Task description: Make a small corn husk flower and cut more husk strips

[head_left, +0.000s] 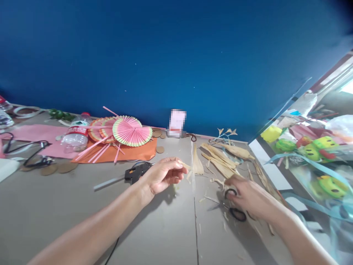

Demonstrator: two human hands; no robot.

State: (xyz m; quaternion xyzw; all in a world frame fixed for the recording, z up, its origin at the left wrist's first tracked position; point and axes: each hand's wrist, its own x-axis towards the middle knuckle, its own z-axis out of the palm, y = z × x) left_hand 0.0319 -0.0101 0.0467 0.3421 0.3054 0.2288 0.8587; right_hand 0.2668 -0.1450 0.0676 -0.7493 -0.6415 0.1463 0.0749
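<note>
My left hand is raised over the middle of the table, its thumb and fingertips pinching a small, thin piece of dried corn husk. Lower right, my right hand is curled at the black-handled scissors, with the fingers and thumb around the upper handle ring. The scissor blades point left and stand apart, low over the table. Just beyond the right fingers lie a small knotted husk piece and a pile of dried husks. A flat husk piece rests just right of the left fingertips.
A black glue gun with a glue stick lies behind my left wrist. Pink-and-green paper fans and a plastic bottle rest on coloured sheets at left. Husk scraps litter the table. Bagged green-and-yellow items crowd the right edge.
</note>
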